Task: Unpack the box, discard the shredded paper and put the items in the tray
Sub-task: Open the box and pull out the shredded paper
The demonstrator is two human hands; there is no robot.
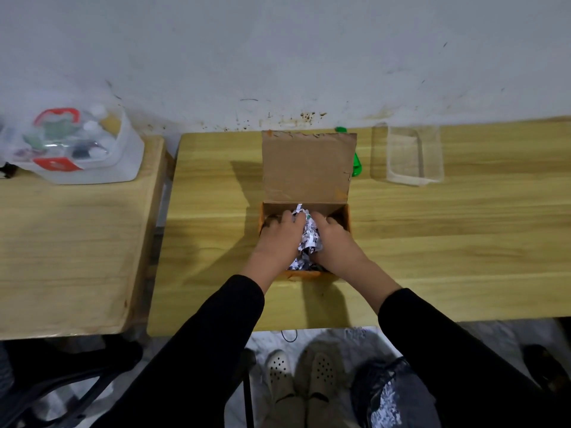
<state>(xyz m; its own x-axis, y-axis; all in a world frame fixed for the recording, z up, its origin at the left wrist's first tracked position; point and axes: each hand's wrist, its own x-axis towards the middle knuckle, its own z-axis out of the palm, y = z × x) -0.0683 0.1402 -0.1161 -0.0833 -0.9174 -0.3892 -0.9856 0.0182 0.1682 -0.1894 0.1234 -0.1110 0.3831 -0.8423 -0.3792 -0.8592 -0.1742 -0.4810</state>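
Both hands are down inside the cardboard box (338,213). My left hand (278,239) and right hand (335,242) are cupped toward each other, fingers curled over a wad of shredded paper (309,239) and squeezing it between the palms.

Far left, on the smaller tabletop (77,242), sits a clear plastic tub (89,149) of mixed bits, well apart from my work. The box is in the middle of the main tabletop (463,230), its lid flap (309,165) standing up on the far side. The paper fills the gap between my hands, with a few strips poking up past my fingertips. I cannot see any of the items yet; if they are in there, the paper and my hands hide them.

A green object (357,165) peeks out just right of the flap, too covered for me to name. Further right, toward the far edge, the clear tray (429,179) looks empty. On the floor at near right, a dark bag (370,384) already shows shredded strips, so I judge that is where this wad should go.

The paper should be very light, soft and springy. It will shed strips if I hold it loosely, so I would keep it pressed from both sides, scoop from underneath and lift it as one clump. I would also feel for anything hard tangled in it before I drop it. The box is light too, and may shift as I pull the paper out.
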